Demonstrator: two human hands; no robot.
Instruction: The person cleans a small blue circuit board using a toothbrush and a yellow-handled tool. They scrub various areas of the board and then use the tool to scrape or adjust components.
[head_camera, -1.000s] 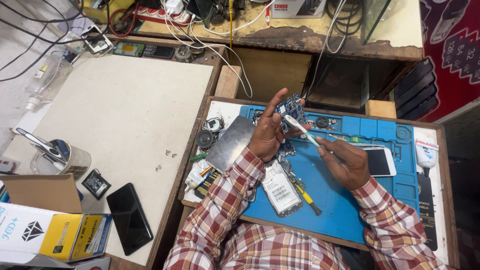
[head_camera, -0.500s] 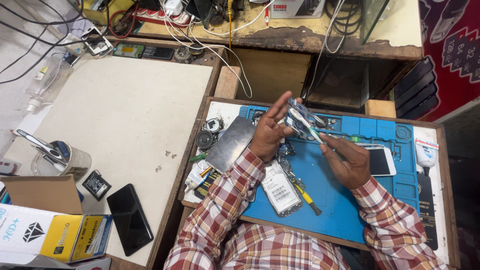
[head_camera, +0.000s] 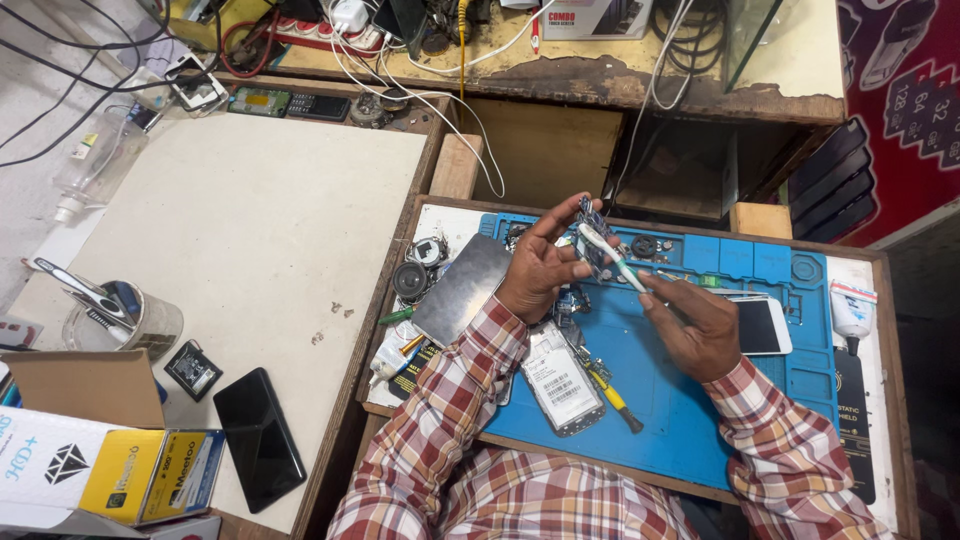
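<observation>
My left hand (head_camera: 538, 268) holds a small blue circuit board (head_camera: 597, 240) up over the blue work mat (head_camera: 680, 400). My right hand (head_camera: 695, 325) grips a thin white tool (head_camera: 612, 258) whose tip rests against the board. Below my hands lies an opened phone body (head_camera: 560, 378) with a white label, and beside it a yellow-handled screwdriver (head_camera: 612, 394). A grey metal plate (head_camera: 465, 290) sits to the left of my left wrist.
A white phone (head_camera: 762, 325) lies on the mat by my right hand, and a white tube (head_camera: 852, 310) at the right. On the beige table to the left are a black phone (head_camera: 258, 438), a small black battery (head_camera: 193, 370), boxes (head_camera: 110, 470) and a tool jar (head_camera: 125, 318). Cables crowd the back shelf (head_camera: 640, 85).
My left hand has raised the circuit board slightly and tilted it. My right hand has brought the white tool's tip onto the board.
</observation>
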